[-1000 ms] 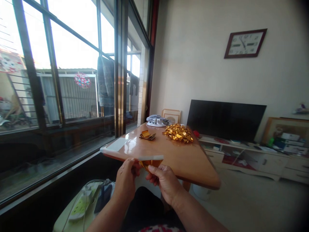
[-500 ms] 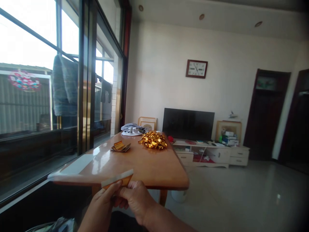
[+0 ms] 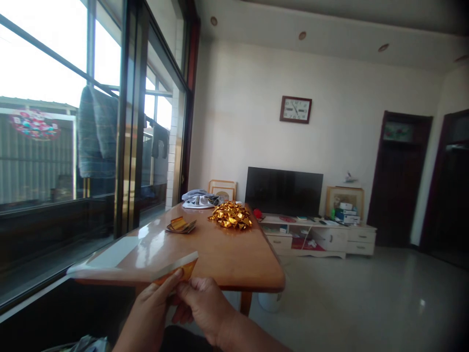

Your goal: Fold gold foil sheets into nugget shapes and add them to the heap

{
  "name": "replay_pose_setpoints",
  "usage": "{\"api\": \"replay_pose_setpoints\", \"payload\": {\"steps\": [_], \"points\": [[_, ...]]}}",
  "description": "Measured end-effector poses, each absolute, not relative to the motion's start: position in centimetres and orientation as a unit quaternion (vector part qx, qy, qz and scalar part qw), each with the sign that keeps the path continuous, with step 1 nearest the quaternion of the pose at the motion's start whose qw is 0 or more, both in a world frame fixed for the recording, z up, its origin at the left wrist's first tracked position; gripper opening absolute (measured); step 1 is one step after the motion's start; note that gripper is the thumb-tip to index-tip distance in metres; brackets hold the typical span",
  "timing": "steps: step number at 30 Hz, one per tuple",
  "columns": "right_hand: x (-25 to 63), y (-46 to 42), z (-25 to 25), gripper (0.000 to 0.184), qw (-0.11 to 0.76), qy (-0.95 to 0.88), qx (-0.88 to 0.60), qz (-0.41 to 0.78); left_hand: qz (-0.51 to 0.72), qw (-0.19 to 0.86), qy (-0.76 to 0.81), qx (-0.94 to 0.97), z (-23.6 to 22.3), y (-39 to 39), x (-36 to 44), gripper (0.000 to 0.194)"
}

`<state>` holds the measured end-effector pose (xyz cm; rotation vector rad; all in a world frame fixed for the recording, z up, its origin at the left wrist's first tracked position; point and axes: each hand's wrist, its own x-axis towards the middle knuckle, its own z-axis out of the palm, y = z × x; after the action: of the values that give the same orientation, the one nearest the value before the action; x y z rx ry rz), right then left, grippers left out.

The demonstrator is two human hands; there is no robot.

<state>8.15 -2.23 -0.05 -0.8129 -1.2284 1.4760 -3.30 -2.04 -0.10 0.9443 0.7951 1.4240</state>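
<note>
Two-handed grip (image 3: 179, 300) on foil-backed strip (image 3: 179, 270), table edge (image 3: 220, 287) just beyond, floor (image 3: 348, 298) open right

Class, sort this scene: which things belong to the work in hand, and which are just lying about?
In use: left hand, right hand, gold-and-white paper strip, heap of folded gold pieces, stack of gold paper.
Lying about: clothes pile, television, wall clock.
</note>
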Motion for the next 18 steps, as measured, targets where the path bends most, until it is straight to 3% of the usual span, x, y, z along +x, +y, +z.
{"api": "replay_pose_setpoints", "payload": {"steps": [7, 14, 18], "points": [[9.0, -2.9, -0.1, 0.055, 0.531, -0.526, -0.345, 0.568, 0.582, 0.636, 0.271, 0.428, 0.1, -2.1, -2.3, 0.037], [9.4, -2.9, -0.9, 0.047, 0.54, -0.522, -0.316, 0.58, 0.571, 0.657, 0.263, 0.415, 0.2, -2.3, -2.2, 0.033], [9.7, -3.1, -0.8, 0.052, 0.526, -0.526, -0.328, 0.583, 0.563, 0.674, 0.264, 0.398, 0.2, -2.3, -2.2, 0.03]]}}
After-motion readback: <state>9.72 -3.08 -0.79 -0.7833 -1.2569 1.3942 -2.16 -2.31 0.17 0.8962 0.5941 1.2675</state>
